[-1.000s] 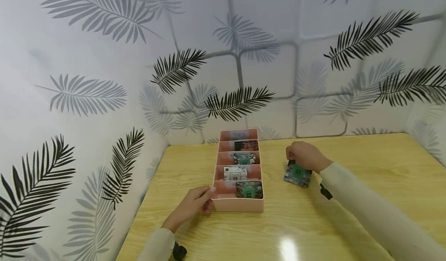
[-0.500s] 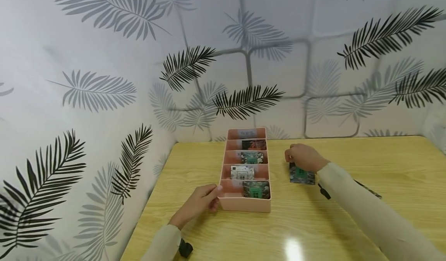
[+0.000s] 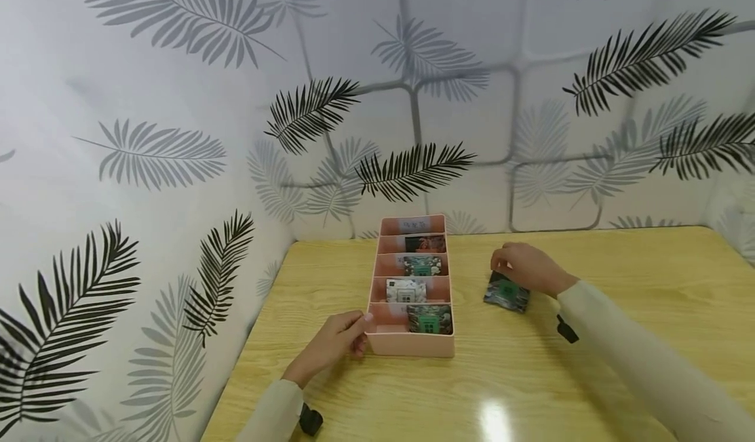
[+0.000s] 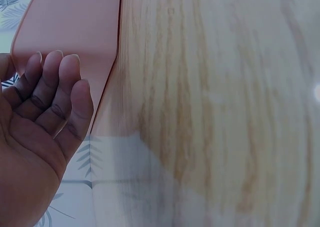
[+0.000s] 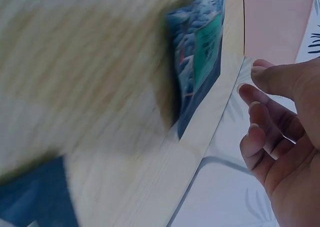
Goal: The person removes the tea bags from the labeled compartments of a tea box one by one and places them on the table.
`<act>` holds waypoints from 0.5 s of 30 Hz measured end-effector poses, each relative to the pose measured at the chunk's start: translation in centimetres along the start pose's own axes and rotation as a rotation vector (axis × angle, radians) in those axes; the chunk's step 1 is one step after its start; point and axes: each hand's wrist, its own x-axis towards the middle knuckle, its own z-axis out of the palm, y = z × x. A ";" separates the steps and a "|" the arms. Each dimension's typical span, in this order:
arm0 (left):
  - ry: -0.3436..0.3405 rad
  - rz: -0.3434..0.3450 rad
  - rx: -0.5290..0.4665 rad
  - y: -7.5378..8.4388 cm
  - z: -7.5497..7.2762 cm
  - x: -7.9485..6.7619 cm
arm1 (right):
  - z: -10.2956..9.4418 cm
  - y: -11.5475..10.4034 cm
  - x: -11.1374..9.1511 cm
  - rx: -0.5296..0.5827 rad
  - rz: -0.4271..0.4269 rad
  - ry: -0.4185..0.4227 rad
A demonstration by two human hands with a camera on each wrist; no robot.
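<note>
We see the loose packet on the table, to the right of the pink box and apart from it. The right hand is much the nearer of the two, poised just past the packet's far edge, so from its fingertips the packet lies down and back toward us. In the right wrist view we find a narrow gap between fingers and packet: thumb and fingers bend loosely, and we see them gripping nothing. Its green label faces up. From the head view the packet looks wider across than deep, its right end turned slightly toward us; seen so flat, though, and with the fingers over its far edge, we cannot be sure which side is the longer.

Our left hand holds the box by its near left corner, thumb at the rim and fingers curled against the outside wall. The box runs lengthwise away from us, its compartments one behind another; in the nearest, a green-labelled packet sits toward the right, and in the next lies a white packet. A second dark packet shows partly at the corner of the right wrist view.
</note>
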 end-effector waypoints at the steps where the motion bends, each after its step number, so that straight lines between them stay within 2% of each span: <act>1: 0.000 -0.001 0.000 0.1 0.0 0.0 | -0.2 0.0 -0.4 -0.003 -0.005 0.005; 8: 0.002 -0.008 0.009 0.3 0.0 0.0 | -1.2 -0.4 -3.1 -0.014 0.046 -0.004; 15: 0.000 -0.004 0.035 0.2 0.1 0.1 | -1.9 -1.4 -5.1 -0.006 0.045 0.042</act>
